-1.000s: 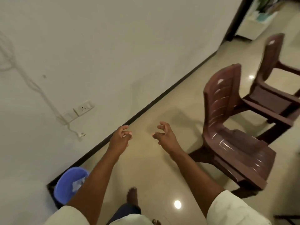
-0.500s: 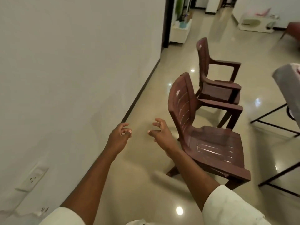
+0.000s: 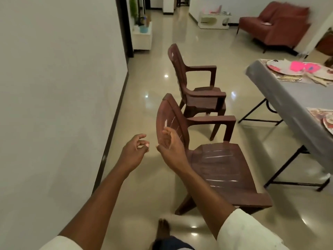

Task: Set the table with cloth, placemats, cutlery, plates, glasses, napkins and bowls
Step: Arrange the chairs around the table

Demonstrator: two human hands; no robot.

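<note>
**Tiled room with chairs along the wall**

A glossy beige floor [image 3: 158,73] reflects ceiling lights. Two brown plastic chairs, near chair [image 3: 212,159] and far chair [image 3: 196,87], stand beside the plain white wall [image 3: 54,87]. Beyond the far chair sit a red sofa [image 3: 277,24] and a white cabinet [image 3: 142,37].

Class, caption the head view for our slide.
Empty hands, left and right, approach two brown chairs beside the partly set table.

looks like somebody's home, open living/dining area: glossy tiled floor [image 3: 162,73], brown plastic chairs [image 3: 212,159] by a folding table [image 3: 281,91] with a grey cloth and plates [image 3: 281,69], red sofa [image 3: 275,24] at the back, plant [image 3: 134,9] on a white stand
</note>
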